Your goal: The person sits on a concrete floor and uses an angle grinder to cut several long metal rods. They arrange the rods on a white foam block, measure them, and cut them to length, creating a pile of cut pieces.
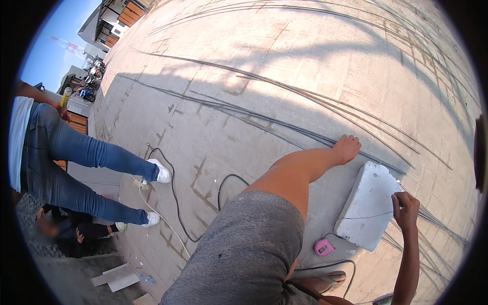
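White block, a cracked slab lying flat on the paved ground just right of your bare leg. Your right hand sits at its right edge, fingers curled against the edge; can't tell whether they actually clamp it or just press on it. Left hand not in view. Pink tape measure lies on the ground just off the block's near left corner. Your bare foot is planted just beyond the block's far left corner, on the long thin steel rods that run diagonally across the paving. Black cable loops over the ground left of your leg. Further left, another person in blue jeans and white shoes stands well apart from the block
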Motion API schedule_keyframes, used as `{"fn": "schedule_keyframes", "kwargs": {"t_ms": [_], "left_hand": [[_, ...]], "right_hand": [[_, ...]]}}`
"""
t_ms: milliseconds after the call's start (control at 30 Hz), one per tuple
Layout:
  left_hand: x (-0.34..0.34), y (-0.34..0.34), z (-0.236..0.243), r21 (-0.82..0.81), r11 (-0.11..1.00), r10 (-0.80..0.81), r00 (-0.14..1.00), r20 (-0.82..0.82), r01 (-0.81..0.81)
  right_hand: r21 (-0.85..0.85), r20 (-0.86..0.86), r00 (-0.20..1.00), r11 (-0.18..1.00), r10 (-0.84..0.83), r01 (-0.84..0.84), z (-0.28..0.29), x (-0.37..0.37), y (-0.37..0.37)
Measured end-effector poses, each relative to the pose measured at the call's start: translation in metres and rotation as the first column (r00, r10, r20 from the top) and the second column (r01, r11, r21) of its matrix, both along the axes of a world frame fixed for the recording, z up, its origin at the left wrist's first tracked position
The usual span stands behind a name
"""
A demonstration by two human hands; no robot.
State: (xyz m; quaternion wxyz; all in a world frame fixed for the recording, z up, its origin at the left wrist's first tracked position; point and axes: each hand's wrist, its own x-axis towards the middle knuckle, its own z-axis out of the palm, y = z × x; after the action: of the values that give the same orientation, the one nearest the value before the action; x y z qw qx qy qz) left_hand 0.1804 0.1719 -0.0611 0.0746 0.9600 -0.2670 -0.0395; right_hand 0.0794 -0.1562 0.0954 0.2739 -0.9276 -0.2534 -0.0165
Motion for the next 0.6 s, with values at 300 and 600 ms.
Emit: {"fn": "schedule_keyframes", "kwargs": {"t_ms": [300,600], "left_hand": [[-0.011,0.010,0.055,-0.247,0.967,-0.121,0.968,-0.220,0.065],[-0.040,0.031,0.110,-0.299,0.949,-0.168,0.966,-0.196,0.104]], "right_hand": [[-0.116,-0.062,0.978,0.974,-0.200,0.192,0.015,-0.046,-0.044],[-0.081,0.018,0.997,0.994,-0.070,0.071,0.033,-0.034,0.036]]}}
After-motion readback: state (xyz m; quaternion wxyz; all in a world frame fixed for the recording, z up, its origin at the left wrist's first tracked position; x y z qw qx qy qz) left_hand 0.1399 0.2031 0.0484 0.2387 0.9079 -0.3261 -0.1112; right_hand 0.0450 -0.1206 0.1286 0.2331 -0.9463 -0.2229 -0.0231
